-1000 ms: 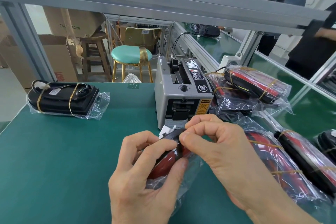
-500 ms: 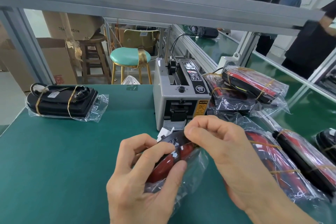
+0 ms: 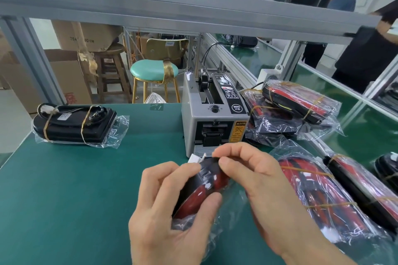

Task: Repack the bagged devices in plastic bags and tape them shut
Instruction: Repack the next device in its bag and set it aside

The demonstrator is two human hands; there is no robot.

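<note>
Over the green table [image 3: 75,189], just before the tape dispenser [image 3: 212,122], both hands hold a bagged device [image 3: 202,191]. It looks light and stiff inside, but the film is slick and crinkly, so best held around the body. The left hand [image 3: 170,217] wraps it; the right hand [image 3: 254,180] pinches the bag's top end.

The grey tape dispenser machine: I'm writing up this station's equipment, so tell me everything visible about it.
The grey boxy metal-looking tape dispenser machine stands upright on the green table mat, just behind the two hands. Its front has a dark outlet slot beside a yellow caution label; on top are a black control panel, a round knob and a black roller. Black cables run from behind it. Clear-bagged red-and-black devices are stacked against its right side. Neither hand visibly touches it.
</note>
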